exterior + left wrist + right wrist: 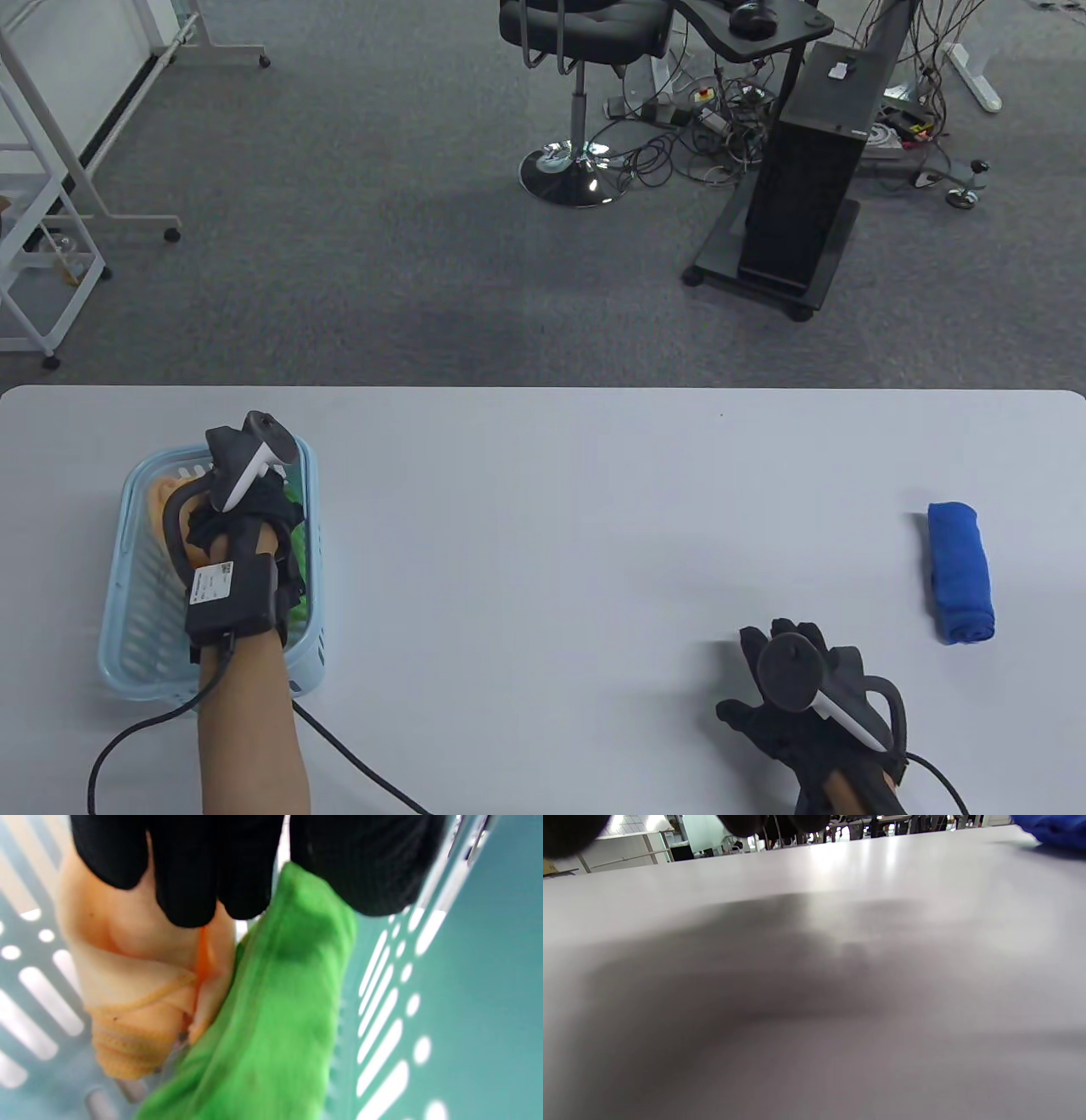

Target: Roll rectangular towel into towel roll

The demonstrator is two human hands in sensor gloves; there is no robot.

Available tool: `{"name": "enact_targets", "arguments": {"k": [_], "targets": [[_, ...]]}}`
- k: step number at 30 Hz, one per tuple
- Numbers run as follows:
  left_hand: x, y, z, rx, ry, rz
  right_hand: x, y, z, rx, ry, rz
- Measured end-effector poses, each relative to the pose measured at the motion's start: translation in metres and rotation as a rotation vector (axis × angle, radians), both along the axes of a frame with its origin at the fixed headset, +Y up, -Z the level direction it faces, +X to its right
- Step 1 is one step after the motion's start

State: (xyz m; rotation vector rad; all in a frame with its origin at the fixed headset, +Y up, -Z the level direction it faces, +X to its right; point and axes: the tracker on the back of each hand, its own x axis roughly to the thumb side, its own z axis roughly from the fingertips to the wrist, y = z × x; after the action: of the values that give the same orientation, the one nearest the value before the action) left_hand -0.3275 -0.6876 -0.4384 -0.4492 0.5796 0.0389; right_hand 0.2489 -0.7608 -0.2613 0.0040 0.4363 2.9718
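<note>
left hand: down in the basket, grip pinching the green towel; could drag out the orange towel too
right hand: grip spread, resting idle on the bench

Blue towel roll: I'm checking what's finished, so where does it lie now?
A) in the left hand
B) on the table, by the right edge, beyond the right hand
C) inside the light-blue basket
B: the blue towel roll lies alone on the white table, beyond the right hand.
</note>
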Motion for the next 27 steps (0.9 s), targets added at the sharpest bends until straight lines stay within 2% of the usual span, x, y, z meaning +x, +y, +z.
{"name": "enact_targets", "arguments": {"k": [4, 11, 13, 18, 23, 27], "targets": [[0.003, -0.008, 0.001, -0.047, -0.039, -0.061, 0.0, 0.0, 0.0, -0.009, 0.001, 0.001], [0.006, -0.031, 0.006, -0.156, -0.049, -0.02, -0.001, -0.001, -0.001, -0.017, 0.005, -0.004], [0.006, -0.034, 0.007, -0.128, -0.042, 0.02, -0.001, -0.001, 0.0, -0.022, 0.006, -0.001], [0.006, -0.032, 0.007, -0.092, -0.029, -0.009, -0.001, -0.001, 0.0, -0.028, 0.001, 0.004], [0.002, -0.03, 0.009, -0.092, -0.019, 0.056, 0.0, -0.001, 0.0, -0.032, -0.002, 0.004], [-0.002, -0.008, 0.014, -0.019, -0.006, 0.111, 0.0, -0.001, 0.0, -0.034, -0.001, 0.0]]}}
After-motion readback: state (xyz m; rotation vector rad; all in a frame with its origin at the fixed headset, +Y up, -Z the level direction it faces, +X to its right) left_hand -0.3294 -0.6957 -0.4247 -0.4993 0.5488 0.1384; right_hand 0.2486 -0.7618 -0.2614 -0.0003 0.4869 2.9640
